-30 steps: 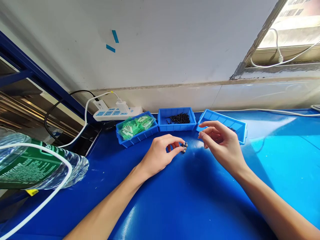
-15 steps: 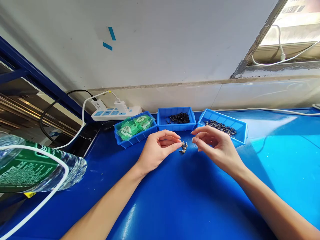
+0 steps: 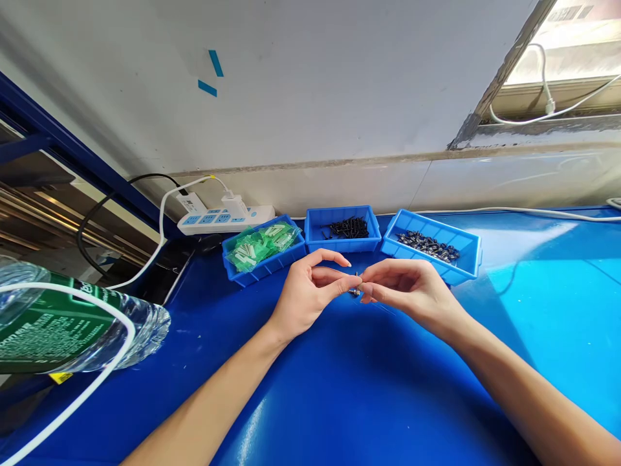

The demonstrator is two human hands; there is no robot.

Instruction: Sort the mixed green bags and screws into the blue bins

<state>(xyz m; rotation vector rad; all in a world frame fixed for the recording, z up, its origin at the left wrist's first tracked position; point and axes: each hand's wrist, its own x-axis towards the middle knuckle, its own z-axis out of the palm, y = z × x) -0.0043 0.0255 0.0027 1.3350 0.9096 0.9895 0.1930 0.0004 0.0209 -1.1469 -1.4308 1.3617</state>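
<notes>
My left hand [image 3: 308, 290] is closed in a pinch of thumb and finger, with a small metal screw at its tips, largely covered. The fingertips of my right hand [image 3: 412, 288] are pressed together and meet the left thumb tip; what they grip is hidden. Just below the fingertips, small metal screws [image 3: 355, 292] lie on the blue table [image 3: 339, 382], mostly covered by the hands. Beyond them stand a blue bin [image 3: 342, 245] with black screws, a blue bin [image 3: 468, 249] of shiny screws, and a blue bin [image 3: 262, 264] holding green-and-clear packets [image 3: 262, 246].
A white power strip [image 3: 226, 220] with plugged-in chargers lies behind the left bin. At left a large water bottle [image 3: 63, 323] lies on its side, crossed by a white cable [image 3: 123, 349]. The wall [image 3: 315, 84] closes off the back.
My right hand has moved left and its fingertips have closed, meeting the left thumb tip. My left hand has hardly moved. The screws on the table are now more covered.
</notes>
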